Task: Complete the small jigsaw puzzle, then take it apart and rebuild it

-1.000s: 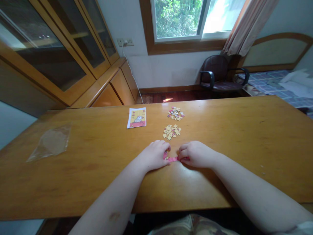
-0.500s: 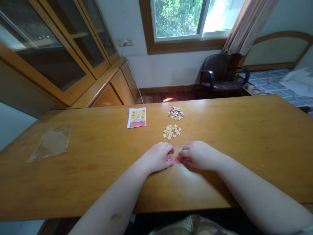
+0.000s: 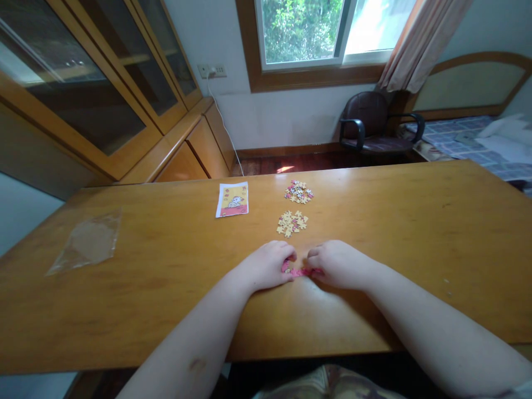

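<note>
A short strip of pink jigsaw puzzle pieces lies on the table between my hands. My left hand has its fingers curled around the strip's left end, with thumb and forefinger at the pieces. At the right end, my right hand is closed, its fingertips on the pink pieces. Both hands cover part of the strip, so its full shape is hidden. Just beyond the hands is a pile of mostly yellow puzzle pieces. Behind it sits a second pile of mixed pieces, some pink and some white.
A printed picture card of a white animal on yellow and pink lies left of the piles. Farther left is a clear plastic bag. The wooden table reaches toward a cabinet and an office chair.
My right hand has shifted very slightly at the strip's right end. My left hand, the piles and the card stay where they were.
</note>
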Demonstrator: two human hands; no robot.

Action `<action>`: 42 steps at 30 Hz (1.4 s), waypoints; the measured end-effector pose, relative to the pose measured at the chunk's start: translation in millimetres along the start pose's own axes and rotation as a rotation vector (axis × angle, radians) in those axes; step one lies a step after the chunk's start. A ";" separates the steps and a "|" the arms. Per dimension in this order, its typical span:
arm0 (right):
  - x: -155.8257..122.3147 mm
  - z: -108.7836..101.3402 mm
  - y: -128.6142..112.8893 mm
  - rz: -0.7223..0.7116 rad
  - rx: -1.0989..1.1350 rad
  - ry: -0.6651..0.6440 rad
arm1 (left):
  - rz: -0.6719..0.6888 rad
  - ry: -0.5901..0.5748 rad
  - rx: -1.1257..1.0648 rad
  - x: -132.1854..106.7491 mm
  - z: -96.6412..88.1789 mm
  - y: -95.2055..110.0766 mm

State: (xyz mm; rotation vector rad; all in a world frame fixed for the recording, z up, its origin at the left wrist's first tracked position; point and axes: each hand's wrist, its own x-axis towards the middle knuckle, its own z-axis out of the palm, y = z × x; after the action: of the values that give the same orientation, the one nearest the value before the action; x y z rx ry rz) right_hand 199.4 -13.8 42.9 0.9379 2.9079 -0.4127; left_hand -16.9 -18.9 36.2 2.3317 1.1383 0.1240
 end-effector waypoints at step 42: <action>-2.7 -10.7 13.0 0.178 0.075 -0.051 | 0.184 -0.019 0.097 1.5 9.5 13.5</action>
State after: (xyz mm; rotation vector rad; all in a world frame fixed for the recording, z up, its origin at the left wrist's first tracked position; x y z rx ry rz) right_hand 209.3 -2.3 50.5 1.1673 2.7509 -0.5278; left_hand -3.5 -28.6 34.7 2.5160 0.9377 0.1149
